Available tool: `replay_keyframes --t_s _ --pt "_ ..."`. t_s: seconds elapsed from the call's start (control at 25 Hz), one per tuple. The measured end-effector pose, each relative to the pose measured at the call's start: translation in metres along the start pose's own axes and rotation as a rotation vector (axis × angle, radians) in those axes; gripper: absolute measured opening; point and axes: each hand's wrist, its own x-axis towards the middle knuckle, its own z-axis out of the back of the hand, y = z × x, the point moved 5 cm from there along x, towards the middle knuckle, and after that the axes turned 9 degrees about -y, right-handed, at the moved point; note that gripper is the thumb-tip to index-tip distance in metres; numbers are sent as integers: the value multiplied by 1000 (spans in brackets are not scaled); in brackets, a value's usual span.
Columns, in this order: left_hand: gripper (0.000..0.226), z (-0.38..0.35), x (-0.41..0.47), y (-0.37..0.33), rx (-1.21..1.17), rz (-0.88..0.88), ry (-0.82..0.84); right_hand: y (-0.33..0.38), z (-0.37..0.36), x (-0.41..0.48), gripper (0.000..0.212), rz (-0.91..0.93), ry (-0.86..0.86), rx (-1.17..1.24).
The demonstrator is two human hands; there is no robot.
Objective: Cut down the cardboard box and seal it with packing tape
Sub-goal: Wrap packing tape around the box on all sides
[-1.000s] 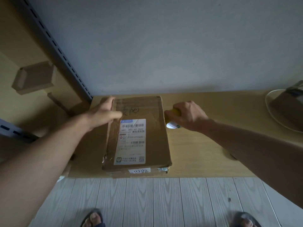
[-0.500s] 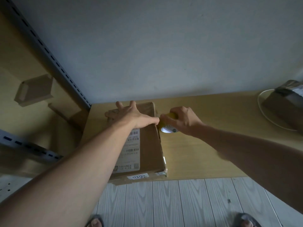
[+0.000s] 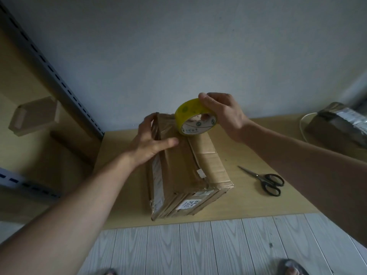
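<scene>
cardboard box (image 3: pixel 190 171) sits on the wood table (image 3: pixel 258 201) near the front edge, label face turned left. l hand (image 3: pixel 151 143) grips the box's far left top edge, fingers curled over the side, thumb flat on top. r hand (image 3: pixel 222 114) has fingers wrapped round the yellow tape roll (image 3: pixel 190 116), rim touching box top at the far end; scissors (image 3: pixel 266 180) lie on the table right of the box, apart.
</scene>
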Motion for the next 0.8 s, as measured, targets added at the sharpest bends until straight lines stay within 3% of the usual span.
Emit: replay_keyframes --t_s 0.16,0.44,0.64,0.8 --pt "116 -2 10 -7 59 -107 126 9 4 11 46 17 55 -7" --pt "67 15 7 1 231 -228 206 36 -7 18 54 163 173 -213" --pt "89 31 6 26 170 -181 207 29 12 17 51 354 156 -680" --pt "91 35 3 39 169 -184 260 7 19 3 48 316 222 -671"
